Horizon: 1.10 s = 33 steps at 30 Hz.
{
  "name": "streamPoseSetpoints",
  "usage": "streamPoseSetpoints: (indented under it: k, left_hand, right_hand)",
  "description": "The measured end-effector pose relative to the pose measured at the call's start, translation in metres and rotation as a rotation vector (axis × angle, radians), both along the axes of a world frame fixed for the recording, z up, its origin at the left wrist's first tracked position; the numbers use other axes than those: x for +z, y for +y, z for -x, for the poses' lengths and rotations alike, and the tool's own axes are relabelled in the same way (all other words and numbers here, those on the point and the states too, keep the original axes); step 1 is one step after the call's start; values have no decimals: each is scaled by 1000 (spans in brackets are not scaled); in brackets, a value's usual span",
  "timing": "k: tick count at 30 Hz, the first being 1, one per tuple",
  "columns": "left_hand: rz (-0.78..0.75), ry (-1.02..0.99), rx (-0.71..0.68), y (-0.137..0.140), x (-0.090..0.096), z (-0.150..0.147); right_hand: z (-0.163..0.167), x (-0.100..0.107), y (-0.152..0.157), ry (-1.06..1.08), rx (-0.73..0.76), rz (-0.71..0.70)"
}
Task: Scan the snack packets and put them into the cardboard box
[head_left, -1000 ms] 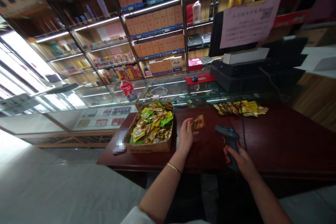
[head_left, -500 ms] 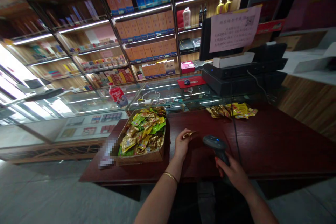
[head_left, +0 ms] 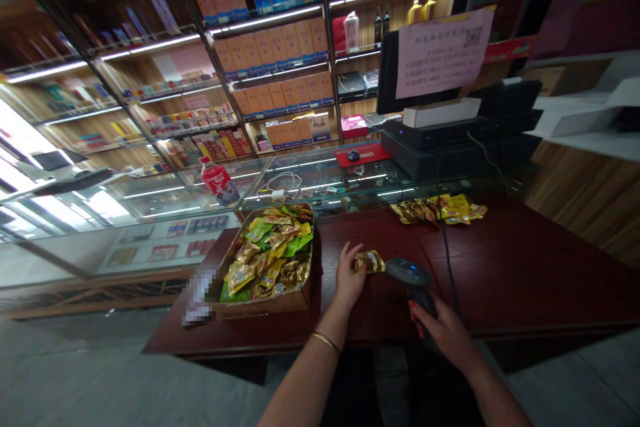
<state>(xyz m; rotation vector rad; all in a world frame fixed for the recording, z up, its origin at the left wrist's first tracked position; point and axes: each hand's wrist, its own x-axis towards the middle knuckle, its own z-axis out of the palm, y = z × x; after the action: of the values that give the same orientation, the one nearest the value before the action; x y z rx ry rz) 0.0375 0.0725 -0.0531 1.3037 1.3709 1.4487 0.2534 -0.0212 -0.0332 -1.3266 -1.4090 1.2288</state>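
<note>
My left hand (head_left: pixel 349 275) is closed on the edge of a small gold snack packet (head_left: pixel 371 261), its printed face turned up above the dark red desk (head_left: pixel 520 267). In my right hand (head_left: pixel 443 325) a black barcode scanner (head_left: pixel 409 275) is gripped by its handle. The scanner's head, with a small blue light on top, points left and lies close to the packet. To the left of my left hand stands an open cardboard box (head_left: pixel 280 302) heaped with gold, yellow and green snack packets (head_left: pixel 270 247).
A row of gold and yellow packets (head_left: pixel 440 209) lies at the desk's back edge. The scanner's cable (head_left: pixel 449 260) crosses the desk. Behind are a glass counter (head_left: pixel 320 177), a red drink bottle (head_left: pixel 220 181), a mouse (head_left: pixel 353 155) and a monitor with a paper notice (head_left: pixel 440 53).
The packet in my left hand has turned so its face shows, and my fingers have shifted around it. The scanner stays almost in place. The whole view has shifted slightly.
</note>
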Motion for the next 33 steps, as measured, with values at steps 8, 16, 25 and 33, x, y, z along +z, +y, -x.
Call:
streamPoseSetpoints:
  k: [8,16,25,33]
  left_hand:
    - [-72,49,-49,-2,0,-6]
    - [-113,-16,32,0,14,4]
    - [-80,-73,96,1,14,3]
    - [-12,-138,133,0,18,0]
  right_hand:
    - [2,5,0,11,2,1]
    - [0,1,2,158,17,27]
    - [-2,1,1,226,1,61]
    - [-2,5,0,239,6,49]
